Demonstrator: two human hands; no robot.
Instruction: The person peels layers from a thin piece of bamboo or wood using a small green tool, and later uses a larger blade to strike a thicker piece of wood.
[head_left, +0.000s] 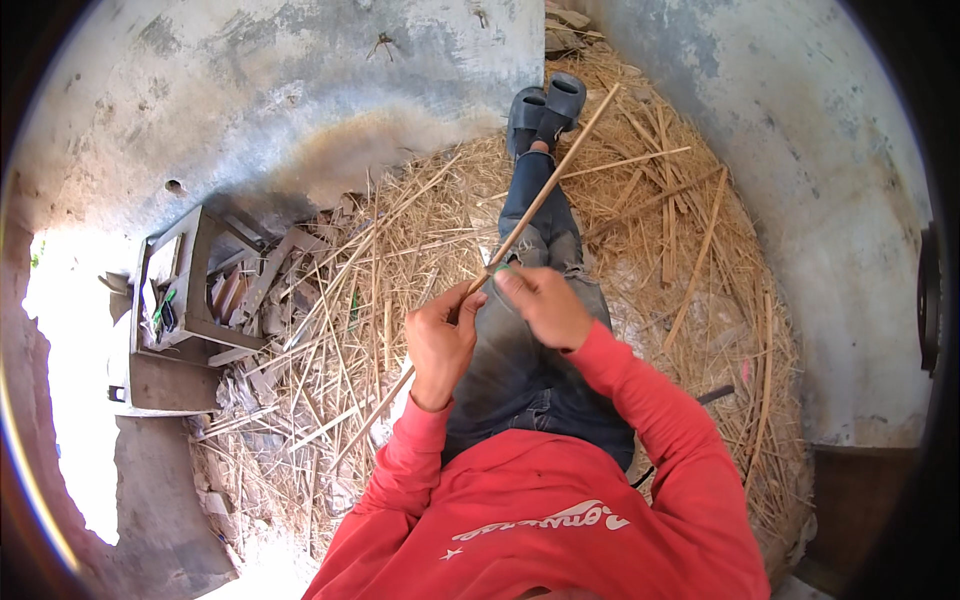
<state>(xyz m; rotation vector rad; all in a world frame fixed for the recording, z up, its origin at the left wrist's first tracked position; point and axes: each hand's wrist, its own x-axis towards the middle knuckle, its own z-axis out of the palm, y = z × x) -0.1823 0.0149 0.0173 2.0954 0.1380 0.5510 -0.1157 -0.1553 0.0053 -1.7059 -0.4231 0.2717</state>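
I sit on a heap of straw with my legs stretched out, in blue jeans (520, 350) and dark sandals (545, 110). My left hand (438, 340) is shut around a long thin pale stick (560, 165) that runs slanted from beside my left hip up past my feet. My right hand (540, 300) pinches the same stick just above the left hand, where something small and green (500, 270) shows at my fingertips. Both sleeves are red.
Straw and split cane strips (690, 260) cover the floor around my legs. A grey wooden crate (185, 290) with small items and wood scraps stands to my left. Stained concrete walls (300, 90) close in ahead and on the right.
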